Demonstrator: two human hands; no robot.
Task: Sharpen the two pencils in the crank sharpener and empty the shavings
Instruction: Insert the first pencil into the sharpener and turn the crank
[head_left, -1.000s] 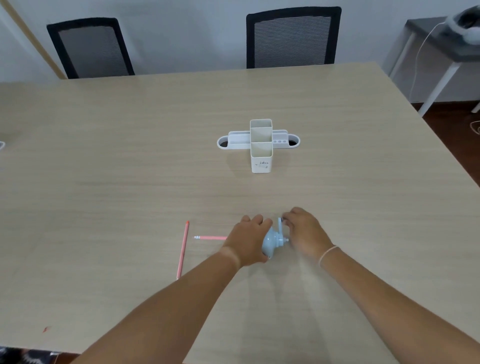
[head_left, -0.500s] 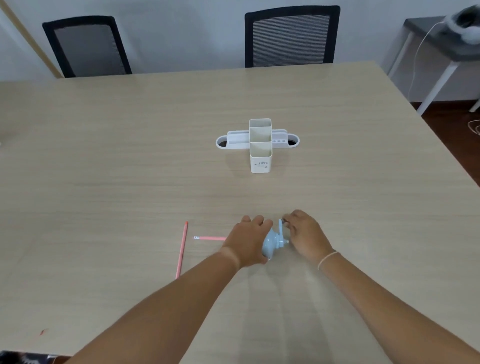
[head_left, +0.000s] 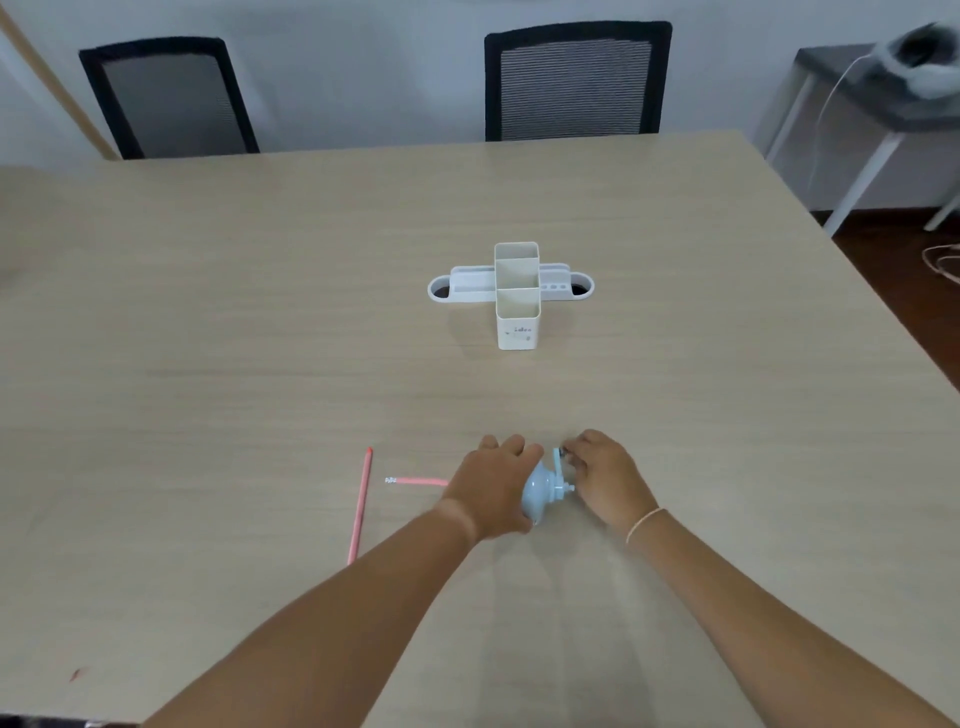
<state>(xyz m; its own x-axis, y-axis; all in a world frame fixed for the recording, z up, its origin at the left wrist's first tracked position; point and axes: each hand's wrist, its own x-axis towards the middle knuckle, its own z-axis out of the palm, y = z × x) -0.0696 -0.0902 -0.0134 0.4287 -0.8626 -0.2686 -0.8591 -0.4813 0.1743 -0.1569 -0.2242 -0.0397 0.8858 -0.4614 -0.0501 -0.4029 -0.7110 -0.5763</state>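
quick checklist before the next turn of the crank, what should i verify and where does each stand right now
1. Sharpener body steadied: ok. The left hand grips the blue sharpener on the table.
2. Crank held: ok. The right hand pinches the crank handle.
3. Pencil in line with the sharpener: ok. The horizontal pencil runs under the left hand toward it.
4. Pencil tip fully seated: cannot tell, the hand hides it.
5. Second pencil out of the way: ok, lying apart to the left.
6. Shavings level: cannot tell.
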